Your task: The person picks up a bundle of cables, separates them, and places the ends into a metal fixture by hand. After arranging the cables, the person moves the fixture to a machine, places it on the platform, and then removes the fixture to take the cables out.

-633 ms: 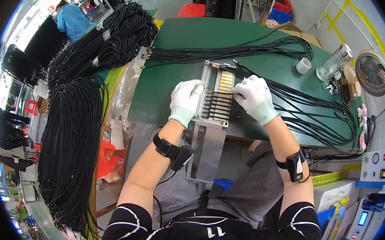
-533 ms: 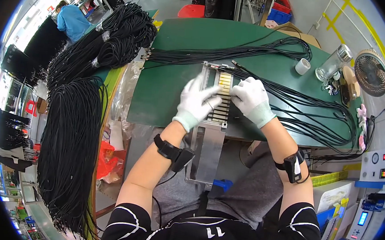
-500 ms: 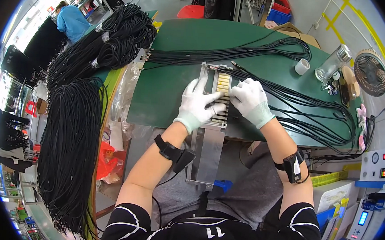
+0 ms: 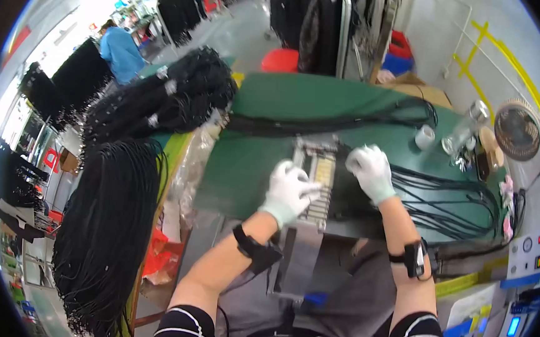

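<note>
On the green table, a metal fixture (image 4: 310,218) with a row of pale yellow slots (image 4: 324,172) lies in front of me, its plate reaching past the near table edge toward my lap. My left hand (image 4: 291,194), in a white glove, rests at the fixture's left side with its fingers apart, some reaching over the slots. Right of the fixture, my gloved right hand (image 4: 372,173) is raised with its fingers curled together; blur hides what they hold, if anything. Black cables (image 4: 446,196) run in loops from beneath that hand to the right.
More cables (image 4: 323,123) stretch across the far table. Large black cable bundles (image 4: 113,220) fill the left side. At right stand a white roll (image 4: 424,137), a glass bottle (image 4: 467,127) and a fan (image 4: 517,129). A person in blue (image 4: 121,53) is far left.
The view has tilted, so the table sits lower in the picture. My right hand has lifted away from the slots to the right; my left hand stays by the fixture.
</note>
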Available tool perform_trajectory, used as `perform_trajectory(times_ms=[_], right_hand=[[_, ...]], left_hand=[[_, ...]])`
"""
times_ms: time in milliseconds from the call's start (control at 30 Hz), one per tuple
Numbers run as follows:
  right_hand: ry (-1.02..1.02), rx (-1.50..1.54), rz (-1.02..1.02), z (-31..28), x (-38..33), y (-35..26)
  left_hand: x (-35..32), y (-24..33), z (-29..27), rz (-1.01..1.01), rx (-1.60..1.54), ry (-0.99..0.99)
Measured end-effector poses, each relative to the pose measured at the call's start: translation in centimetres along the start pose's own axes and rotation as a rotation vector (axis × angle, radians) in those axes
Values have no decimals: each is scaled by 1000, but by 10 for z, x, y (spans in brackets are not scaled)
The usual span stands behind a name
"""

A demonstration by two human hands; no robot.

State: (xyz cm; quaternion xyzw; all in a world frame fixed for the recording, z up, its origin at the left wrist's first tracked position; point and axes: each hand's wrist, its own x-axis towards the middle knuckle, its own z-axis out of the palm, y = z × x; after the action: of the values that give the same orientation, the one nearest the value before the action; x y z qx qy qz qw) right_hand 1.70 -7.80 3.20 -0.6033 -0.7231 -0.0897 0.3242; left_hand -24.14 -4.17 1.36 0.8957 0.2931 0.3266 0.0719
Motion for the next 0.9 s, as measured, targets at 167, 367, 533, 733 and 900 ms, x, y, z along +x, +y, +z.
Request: perform_trajectory(times_ms=[167,367,533,733,900], right_hand=[[-134,138,-20,-39,-5,-8],[-172,231,-105,-45,-2,-26],[-154,326,-120,-32,0,-67],[-167,333,-62,-30,-10,-55],[-175,258,46,-40,-18,-42]], left_hand=[[5,16,-10,-75,-174,12],[10,4,-8,-322,-427,147],[16,12,-15,-64,-428,152],[9,7,-12,-151,-545,233],[7,2,-16,-228,-347,139]])
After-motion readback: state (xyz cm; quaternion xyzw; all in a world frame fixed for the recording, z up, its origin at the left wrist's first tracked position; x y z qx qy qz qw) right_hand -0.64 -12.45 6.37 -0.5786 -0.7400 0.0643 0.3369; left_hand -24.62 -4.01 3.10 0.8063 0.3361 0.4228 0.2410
